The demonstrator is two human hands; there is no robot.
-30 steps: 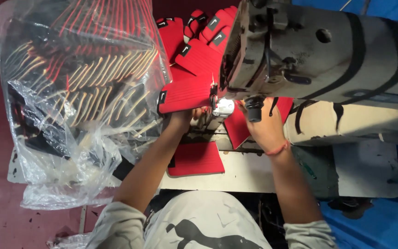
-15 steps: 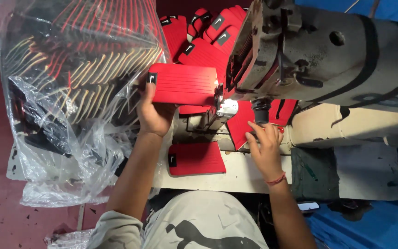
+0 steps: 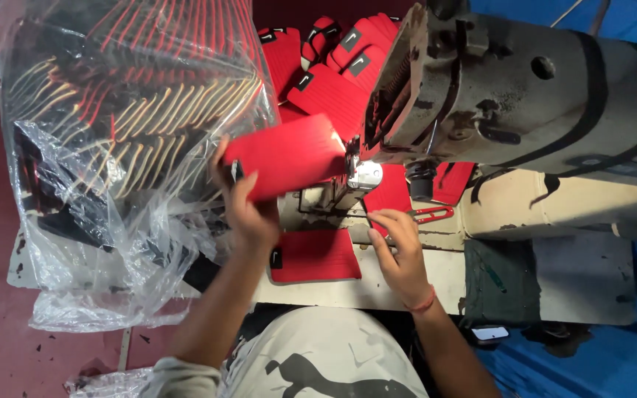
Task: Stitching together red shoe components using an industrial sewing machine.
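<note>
Left hand point(image 3: 248, 214) grips one red panel point(image 3: 285, 156) left of the sewing machine point(image 3: 510, 96); finished panels point(image 3: 333, 66) piled behind it; right hand point(image 3: 399, 254) lies loosely open, empty, below.

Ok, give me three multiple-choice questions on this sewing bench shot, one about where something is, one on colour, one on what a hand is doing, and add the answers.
1. Where does the clear plastic bag lie?
A. to the left of the sewing machine
B. on top of the machine
C. under the right hand

2. What colour is the fabric piece in the left hand?
A. blue
B. red
C. white

3. How is that piece held?
A. flat on the table
B. lifted up at the needle end of the machine
C. tucked inside the bag

Answers: 1 A, the bag fills the left side of the view; 2 B, it is plainly red; 3 B, the hand grips it raised above the table.
</note>
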